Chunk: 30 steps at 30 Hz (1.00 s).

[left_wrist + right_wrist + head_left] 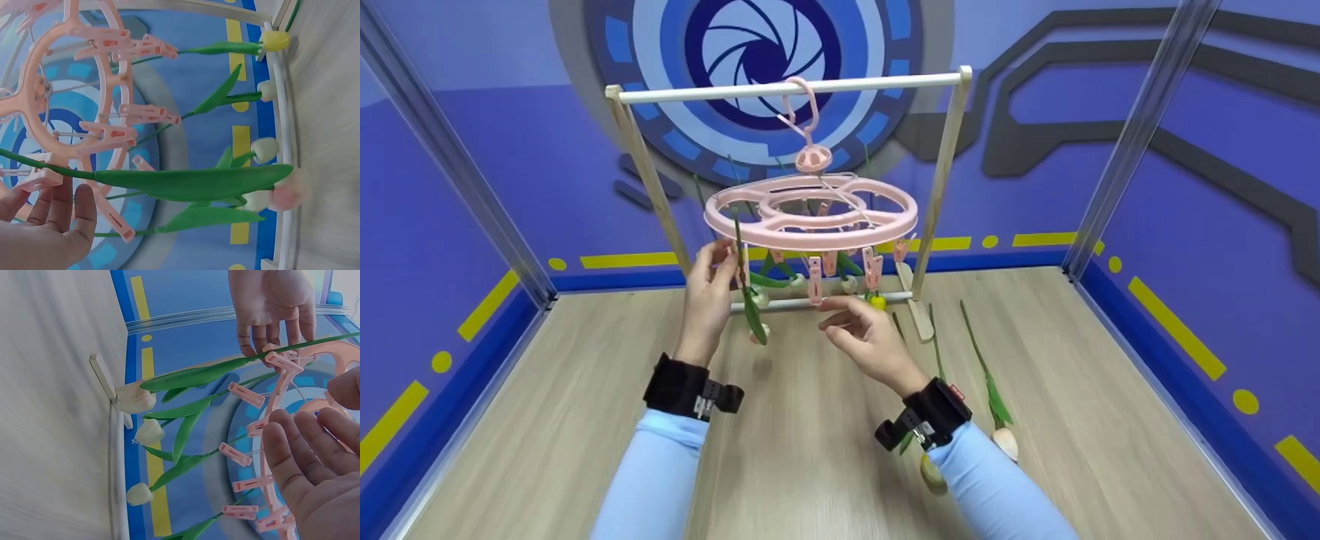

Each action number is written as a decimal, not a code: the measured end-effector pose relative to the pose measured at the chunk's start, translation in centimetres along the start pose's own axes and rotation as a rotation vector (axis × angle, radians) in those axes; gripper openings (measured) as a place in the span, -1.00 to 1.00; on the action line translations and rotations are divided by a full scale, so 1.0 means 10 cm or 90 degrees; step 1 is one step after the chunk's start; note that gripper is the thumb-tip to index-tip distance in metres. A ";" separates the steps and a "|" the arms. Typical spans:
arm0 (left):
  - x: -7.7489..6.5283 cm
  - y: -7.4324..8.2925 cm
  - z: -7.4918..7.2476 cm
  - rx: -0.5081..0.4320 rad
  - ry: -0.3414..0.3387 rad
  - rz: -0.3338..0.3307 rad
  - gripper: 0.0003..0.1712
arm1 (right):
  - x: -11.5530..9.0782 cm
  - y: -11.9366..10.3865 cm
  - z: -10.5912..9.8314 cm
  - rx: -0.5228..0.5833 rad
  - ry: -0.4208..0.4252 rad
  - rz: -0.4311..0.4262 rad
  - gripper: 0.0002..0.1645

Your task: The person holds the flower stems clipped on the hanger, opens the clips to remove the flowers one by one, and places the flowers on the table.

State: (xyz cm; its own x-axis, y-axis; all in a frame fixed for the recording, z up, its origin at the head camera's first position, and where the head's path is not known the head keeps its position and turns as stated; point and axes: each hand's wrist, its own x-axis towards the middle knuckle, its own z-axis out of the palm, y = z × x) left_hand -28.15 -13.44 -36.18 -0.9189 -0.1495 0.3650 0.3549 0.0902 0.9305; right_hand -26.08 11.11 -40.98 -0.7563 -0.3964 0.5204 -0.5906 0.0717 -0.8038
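A pink round clip hanger (pixel 810 241) hangs by its hook from a rod. At its left edge, my left hand (pixel 709 289) pinches a pink clothespin (pixel 45 175) between thumb and fingers. An artificial tulip with a pale pinkish bloom (pixel 289 190) hangs head down there, its green stem crossing the clothespin. My right hand (pixel 870 341) is below the hanger's front, holding nothing, with its fingers loosely bent near an unfilled clothespin (pixel 815 279). Farther round the ring, white tulips (pixel 149 432) and a yellow tulip (pixel 275 40) hang head down from other clothespins.
The wooden stand has a white top rod (pixel 697 92) and side posts (pixel 941 180). On the table to the right lie a pale tulip (pixel 1003 442) and a yellowish tulip (pixel 933 475), partly hidden under my right forearm. Printed blue panels (pixel 1207 247) enclose the table.
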 end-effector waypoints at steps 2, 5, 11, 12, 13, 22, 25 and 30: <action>-0.02 0.01 0.02 -0.001 -0.001 -0.001 -0.63 | 0.00 0.00 0.00 0.002 -0.001 0.005 -0.59; -0.06 0.01 0.05 -0.002 -0.004 0.000 -0.67 | 0.01 0.00 0.01 -0.002 -0.003 0.012 -0.59; -0.13 0.01 0.11 -0.024 -0.024 0.009 -0.73 | 0.02 -0.01 0.01 -0.015 -0.006 0.022 -0.61; -0.15 0.01 0.12 -0.027 -0.028 0.014 -0.73 | 0.03 -0.01 0.01 -0.017 -0.007 0.024 -0.61; -0.16 0.01 0.13 -0.029 -0.030 0.016 -0.73 | 0.03 -0.01 0.01 -0.018 -0.009 0.025 -0.61; -0.27 0.06 0.21 -0.014 -0.042 0.050 -0.77 | 0.06 0.00 0.03 -0.022 -0.011 0.023 -0.60; -0.30 0.08 0.23 -0.016 -0.056 0.047 -0.77 | 0.07 0.00 0.05 -0.026 -0.015 0.024 -0.59; -0.35 0.12 0.27 -0.009 -0.073 0.048 -0.75 | 0.10 0.00 0.06 -0.053 -0.028 0.018 -0.57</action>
State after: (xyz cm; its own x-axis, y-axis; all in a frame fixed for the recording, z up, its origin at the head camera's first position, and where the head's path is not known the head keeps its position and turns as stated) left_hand -24.94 -10.14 -36.43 -0.9029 -0.0287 0.4288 0.4254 0.0823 0.9013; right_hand -26.71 10.15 -40.63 -0.7611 -0.4323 0.4836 -0.5919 0.1579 -0.7904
